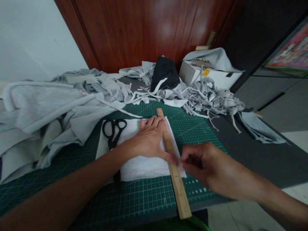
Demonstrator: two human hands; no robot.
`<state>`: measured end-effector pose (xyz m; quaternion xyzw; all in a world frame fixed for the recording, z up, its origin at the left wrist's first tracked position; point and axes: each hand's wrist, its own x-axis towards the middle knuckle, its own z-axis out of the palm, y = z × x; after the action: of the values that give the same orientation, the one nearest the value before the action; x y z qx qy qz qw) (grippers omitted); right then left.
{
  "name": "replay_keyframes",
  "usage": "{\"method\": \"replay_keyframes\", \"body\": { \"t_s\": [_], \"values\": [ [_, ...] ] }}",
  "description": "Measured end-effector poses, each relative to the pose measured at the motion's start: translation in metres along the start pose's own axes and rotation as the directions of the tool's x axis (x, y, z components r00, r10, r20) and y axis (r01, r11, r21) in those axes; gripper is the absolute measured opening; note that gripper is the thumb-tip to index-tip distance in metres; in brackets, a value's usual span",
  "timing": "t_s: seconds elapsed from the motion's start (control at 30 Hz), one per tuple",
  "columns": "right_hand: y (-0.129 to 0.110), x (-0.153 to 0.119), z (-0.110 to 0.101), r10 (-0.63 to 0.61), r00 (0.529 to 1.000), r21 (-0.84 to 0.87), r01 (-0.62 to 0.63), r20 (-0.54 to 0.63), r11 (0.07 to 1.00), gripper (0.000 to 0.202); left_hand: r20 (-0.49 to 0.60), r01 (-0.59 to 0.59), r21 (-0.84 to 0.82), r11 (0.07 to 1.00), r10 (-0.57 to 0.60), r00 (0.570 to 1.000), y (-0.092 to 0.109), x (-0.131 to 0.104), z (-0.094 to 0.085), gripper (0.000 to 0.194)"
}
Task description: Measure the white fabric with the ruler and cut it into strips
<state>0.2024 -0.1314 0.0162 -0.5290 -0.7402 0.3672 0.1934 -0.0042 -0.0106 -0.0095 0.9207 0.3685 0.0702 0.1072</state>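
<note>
A piece of white cloth [141,168] lies flat on a green cutting mat [149,195]. Along the cloth's right side runs a wooden ruler [178,186], with a narrow strip of cloth showing beyond it. My left hand [150,139] is spread flat, pressing on the cloth and the ruler, thumb on the ruler's edge. Just right of the ruler, my right hand [204,163] is closed in a pinch by the cloth's edge; what its fingertips hold is hidden. Black-handled scissors [115,133] rest on the cloth's left part, partly behind my left forearm.
Grey fabric [48,106] is heaped on the left. Tangled cloth strips [209,96], a black cloth item [165,75] and a white box [209,73] stand at the back. A folded grey cloth [261,126] lies at right. Behind is a reddish wooden door [144,32].
</note>
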Motion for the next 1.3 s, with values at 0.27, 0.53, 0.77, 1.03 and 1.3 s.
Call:
{"method": "replay_keyframes", "body": {
  "t_s": [0.27, 0.53, 0.77, 1.03, 1.3],
  "values": [
    [0.026, 0.071, -0.021, -0.079, 0.967, 0.067, 0.098, -0.242, 0.993, 0.007, 0.002, -0.016, 0.001, 1.0, 0.016, 1.0, 0.0, -0.002, -0.002, 0.119],
    [0.013, 0.106, -0.036, -0.041, 0.999, -0.124, 0.044, 0.023, 0.991, 0.013, -0.005, -0.026, 0.005, 1.0, 0.026, 1.0, 0.0, -0.001, -0.003, 0.106],
    [0.02, 0.143, -0.037, -0.064, 0.961, -0.272, -0.013, -0.271, 0.962, 0.009, 0.0, -0.028, -0.005, 1.0, 0.028, 1.0, 0.0, -0.001, -0.002, 0.123],
    [0.048, 0.138, -0.077, 0.063, 0.928, -0.441, -0.234, -0.368, 0.867, 0.015, 0.0, -0.024, -0.04, 0.999, 0.024, 1.0, -0.001, -0.004, -0.002, 0.134],
    [-0.003, 0.093, -0.032, 0.006, 0.998, -0.353, -0.03, -0.069, 0.935, 0.021, -0.002, -0.051, -0.051, 0.997, 0.051, 0.999, -0.004, -0.004, -0.006, 0.11]
  ]
}}
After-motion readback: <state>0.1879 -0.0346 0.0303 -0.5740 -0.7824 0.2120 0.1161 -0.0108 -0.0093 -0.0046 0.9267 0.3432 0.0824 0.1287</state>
